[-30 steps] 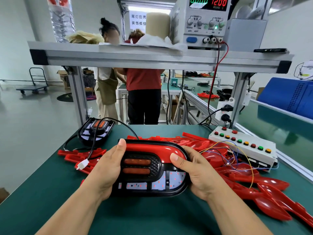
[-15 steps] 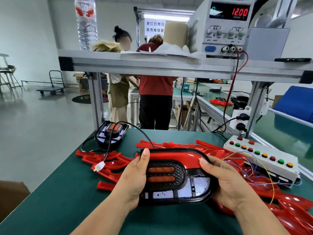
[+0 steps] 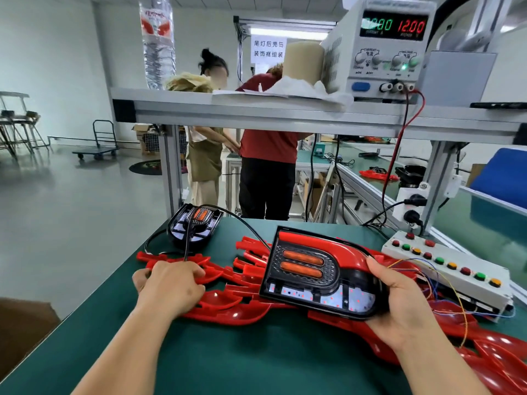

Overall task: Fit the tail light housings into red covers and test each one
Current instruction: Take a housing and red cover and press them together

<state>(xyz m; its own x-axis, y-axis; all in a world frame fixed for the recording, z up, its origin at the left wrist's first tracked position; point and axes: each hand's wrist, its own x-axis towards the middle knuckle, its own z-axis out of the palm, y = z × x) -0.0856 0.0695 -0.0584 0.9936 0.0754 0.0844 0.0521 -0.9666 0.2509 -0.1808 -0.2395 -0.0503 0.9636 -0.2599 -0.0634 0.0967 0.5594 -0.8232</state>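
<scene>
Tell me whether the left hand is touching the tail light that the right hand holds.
Apart. The head view shows the left hand on the red covers, with bare covers between it and the tail light.

Across the upper frame we see a metal shelf (image 3: pixel 256 109) bearing a clear plastic bottle (image 3: pixel 156 44) at upper left and a beige roll (image 3: pixel 303 62) by crumpled white paper (image 3: pixel 299 89). Behind it, mid-frame, we see a person in a red top (image 3: pixel 268 146) beside a person in an olive apron (image 3: pixel 204 155). At left stands a platform trolley (image 3: pixel 98 149).
</scene>
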